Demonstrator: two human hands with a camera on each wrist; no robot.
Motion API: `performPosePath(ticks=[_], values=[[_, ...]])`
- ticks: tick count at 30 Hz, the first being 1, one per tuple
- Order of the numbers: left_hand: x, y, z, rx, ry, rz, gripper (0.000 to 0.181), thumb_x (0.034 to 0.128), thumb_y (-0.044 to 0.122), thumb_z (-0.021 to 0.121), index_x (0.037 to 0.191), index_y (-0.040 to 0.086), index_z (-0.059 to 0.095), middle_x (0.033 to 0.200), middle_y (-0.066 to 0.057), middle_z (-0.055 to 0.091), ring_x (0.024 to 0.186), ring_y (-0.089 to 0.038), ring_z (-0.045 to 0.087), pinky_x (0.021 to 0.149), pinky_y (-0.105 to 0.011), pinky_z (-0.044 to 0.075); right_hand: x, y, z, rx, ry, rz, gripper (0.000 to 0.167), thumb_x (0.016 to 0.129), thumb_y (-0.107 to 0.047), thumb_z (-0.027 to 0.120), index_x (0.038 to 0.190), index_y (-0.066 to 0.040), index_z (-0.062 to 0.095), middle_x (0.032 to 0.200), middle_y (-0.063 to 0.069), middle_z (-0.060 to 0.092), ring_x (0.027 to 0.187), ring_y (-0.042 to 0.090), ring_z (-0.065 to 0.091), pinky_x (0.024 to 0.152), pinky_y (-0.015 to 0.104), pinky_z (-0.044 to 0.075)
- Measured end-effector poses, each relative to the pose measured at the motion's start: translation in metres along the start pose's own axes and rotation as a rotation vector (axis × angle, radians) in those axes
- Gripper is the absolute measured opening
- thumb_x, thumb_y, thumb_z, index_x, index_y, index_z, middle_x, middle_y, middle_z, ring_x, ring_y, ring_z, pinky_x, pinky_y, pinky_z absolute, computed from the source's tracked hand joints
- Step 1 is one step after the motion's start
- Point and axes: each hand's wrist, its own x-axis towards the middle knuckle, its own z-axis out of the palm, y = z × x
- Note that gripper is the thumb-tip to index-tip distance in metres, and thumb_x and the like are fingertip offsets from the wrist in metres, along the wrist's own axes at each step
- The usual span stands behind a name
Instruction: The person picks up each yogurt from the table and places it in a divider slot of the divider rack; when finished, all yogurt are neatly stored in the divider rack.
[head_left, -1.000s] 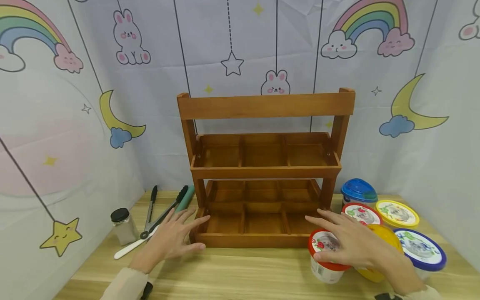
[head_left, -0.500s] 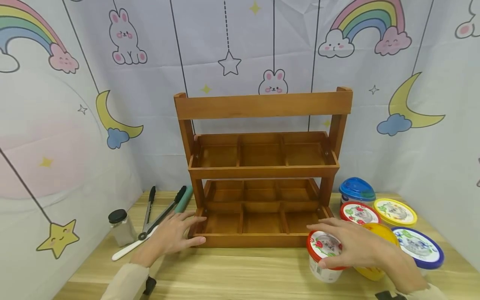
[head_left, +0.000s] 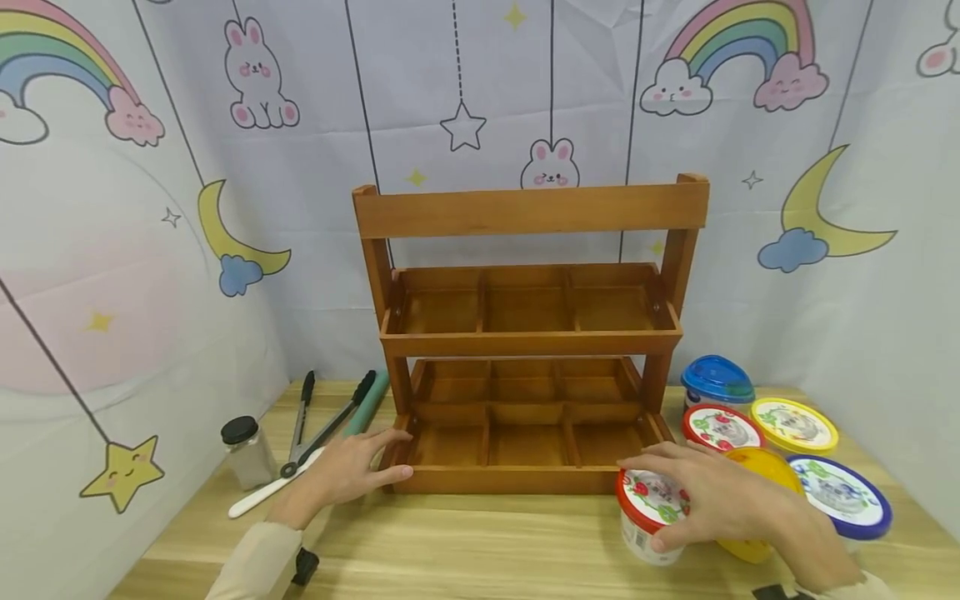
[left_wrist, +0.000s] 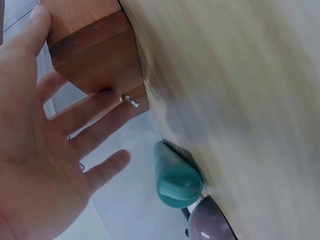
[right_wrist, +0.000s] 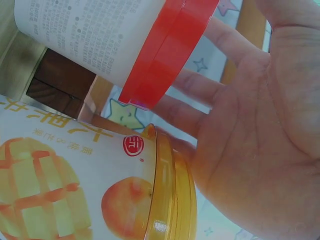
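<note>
A two-tier brown wooden rack (head_left: 525, 482) with divided compartments stands in the middle of the table. My left hand (head_left: 339, 473) is at its left end, thumb near the front corner. In the left wrist view, straight, spread fingers (left_wrist: 95, 135) lie along the rack's side. My right hand (head_left: 723, 492) is over a white tub with a red lid (head_left: 649, 498), near the rack's right front corner. The right wrist view has extended fingers (right_wrist: 200, 90) behind that red lid; whether they touch it is unclear. Beside it stands a mango-pictured tub with a yellow-orange lid (right_wrist: 172, 195), partly under my right hand.
More tubs crowd the right: a blue lid (head_left: 717, 379), another red lid (head_left: 722, 427), a yellow lid (head_left: 795, 426) and a dark blue lid (head_left: 842, 493). On the left lie black-tipped tongs (head_left: 322, 437), a white-handled utensil (head_left: 258, 500), a green cylinder (head_left: 367, 404) and a black-capped jar (head_left: 247, 454).
Spread fingers of my left hand have drawn together at the rack's left end. My right hand has shifted slightly right and its fingers have come closer together. Rack and tubs stay put.
</note>
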Motion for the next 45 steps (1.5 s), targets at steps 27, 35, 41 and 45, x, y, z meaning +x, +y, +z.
performPosePath(ticks=[27, 35, 41, 45], values=[[0.001, -0.002, -0.004, -0.216, -0.167, -0.072, 0.054, 0.1002, 0.051, 0.055, 0.14, 0.015, 0.052, 0.127, -0.01, 0.063, 0.091, -0.021, 0.061, 0.082, -0.052, 0.049, 0.017, -0.022, -0.011, 0.053, 0.01, -0.093, 0.071, 0.075, -0.057, 0.081, 0.137, -0.029, 0.059, 0.134, 0.002, 0.053, 0.109, 0.025, 0.053, 0.084, 0.051, 0.049], [-0.002, -0.006, 0.0, -0.221, -0.15, -0.076, 0.053, 0.0998, 0.051, 0.056, 0.139, 0.015, 0.053, 0.13, -0.009, 0.062, 0.1, -0.024, 0.061, 0.084, -0.052, 0.049, 0.029, -0.034, -0.012, 0.054, 0.001, -0.065, 0.071, 0.075, -0.059, 0.081, 0.137, -0.034, 0.058, 0.139, 0.001, 0.05, 0.114, 0.026, 0.052, 0.086, 0.054, 0.048], [-0.003, -0.005, -0.002, -0.23, -0.157, -0.078, 0.053, 0.1, 0.05, 0.056, 0.14, 0.015, 0.052, 0.133, -0.01, 0.06, 0.109, -0.03, 0.061, 0.088, -0.055, 0.048, 0.039, -0.044, -0.016, 0.046, 0.028, -0.102, 0.07, 0.075, -0.056, 0.082, 0.137, -0.032, 0.058, 0.138, 0.004, 0.052, 0.114, 0.028, 0.052, 0.085, 0.053, 0.049], [-0.002, -0.004, -0.002, -0.226, -0.154, -0.06, 0.052, 0.0999, 0.05, 0.056, 0.139, 0.015, 0.053, 0.131, -0.011, 0.062, 0.107, -0.03, 0.062, 0.087, -0.055, 0.048, 0.046, -0.05, -0.018, 0.033, 0.06, -0.13, 0.07, 0.076, -0.058, 0.08, 0.136, -0.031, 0.059, 0.136, 0.002, 0.053, 0.113, 0.026, 0.053, 0.084, 0.049, 0.05]])
